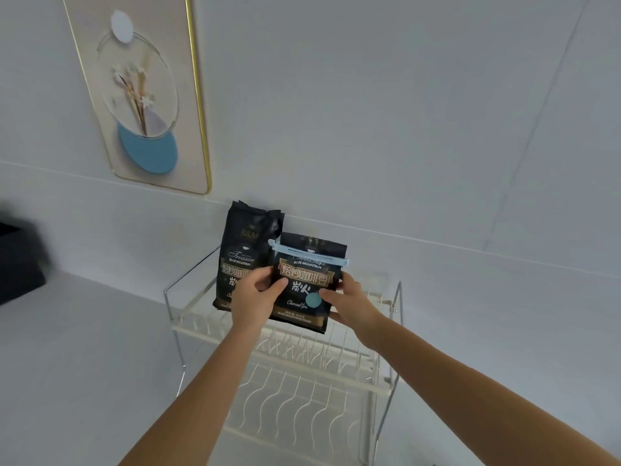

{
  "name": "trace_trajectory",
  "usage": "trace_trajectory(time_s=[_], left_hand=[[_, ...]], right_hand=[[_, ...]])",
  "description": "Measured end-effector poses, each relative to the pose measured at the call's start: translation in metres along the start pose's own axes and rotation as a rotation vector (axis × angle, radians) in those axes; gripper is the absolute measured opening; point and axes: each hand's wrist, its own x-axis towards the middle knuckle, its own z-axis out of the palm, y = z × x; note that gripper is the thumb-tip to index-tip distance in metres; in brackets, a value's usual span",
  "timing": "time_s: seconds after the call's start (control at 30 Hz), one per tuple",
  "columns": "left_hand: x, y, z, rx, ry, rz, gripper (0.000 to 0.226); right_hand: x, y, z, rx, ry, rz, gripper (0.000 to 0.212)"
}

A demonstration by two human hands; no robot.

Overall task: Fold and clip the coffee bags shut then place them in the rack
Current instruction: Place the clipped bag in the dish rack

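Your left hand (255, 294) and right hand (349, 304) pinch the clipped bag (307, 280) at its sides, thumbs in front; set it upright on the rack (369, 386) below your fingers; release once it stands.

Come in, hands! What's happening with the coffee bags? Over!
Left hand, right hand gripping clipped bag over rack. Taller bag beside it, no clip seen. Nothing blocking.

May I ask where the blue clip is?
The blue clip sits centre of the head view, across the top of the held coffee bag, over the rack.
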Motion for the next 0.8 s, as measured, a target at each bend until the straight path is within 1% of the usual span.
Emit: trace_trajectory(time_s=[0.1, 0.23, 0.33, 0.53, 0.63, 0.7, 0.73, 0.8], left_hand=[[0.022, -0.022, 0.008, 0.045, -0.042, -0.029, 0.032], [0.038, -0.044, 0.01, 0.06, -0.139, -0.043, 0.024], [0.046, -0.047, 0.005, 0.069, -0.199, -0.027, 0.024], [0.041, -0.046, 0.002, 0.138, -0.24, 0.039, 0.023], [0.035, -0.044, 0.001, 0.117, -0.252, -0.001, 0.026], [0.031, -0.041, -0.002, 0.12, -0.291, -0.035, 0.025], [0.029, -0.038, -0.004, 0.128, -0.314, -0.053, 0.025], [0.023, -0.029, -0.009, 0.161, -0.331, -0.068, 0.026]], right_hand=[[0.023, 0.012, 0.008, -0.016, 0.04, 0.027, 0.041], [0.036, 0.022, 0.013, -0.021, 0.034, 0.068, 0.047], [0.042, 0.026, 0.014, -0.008, 0.029, 0.086, 0.047], [0.044, 0.028, 0.017, -0.009, 0.05, 0.094, 0.043], [0.04, 0.025, 0.016, 0.026, 0.053, 0.116, 0.041], [0.033, 0.02, 0.013, 0.069, 0.03, 0.124, 0.038], [0.029, 0.016, 0.011, 0.078, 0.021, 0.12, 0.04], [0.021, 0.007, 0.003, 0.064, 0.026, 0.086, 0.054]])
